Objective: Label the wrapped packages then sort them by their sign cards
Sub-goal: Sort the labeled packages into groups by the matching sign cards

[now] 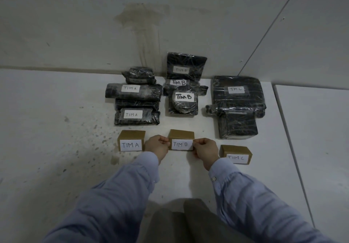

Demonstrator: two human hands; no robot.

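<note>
Here, both hands pinch the TIM B sign card by its side edges on the white floor.
The left hand has thumb and curled fingers closed on the card's left edge, and the right hand grips its right edge the same way; both arms wear light blue sleeves. The card stands upright between the TIM A sign card, just beside the left hand, and the TIM C sign card, which sits nearer the person. Behind each card lie dark, film-wrapped packages with white labels: the TIM A packages stacked at left, the TIM B packages in the middle against the wall, and the TIM C packages at right.
</note>
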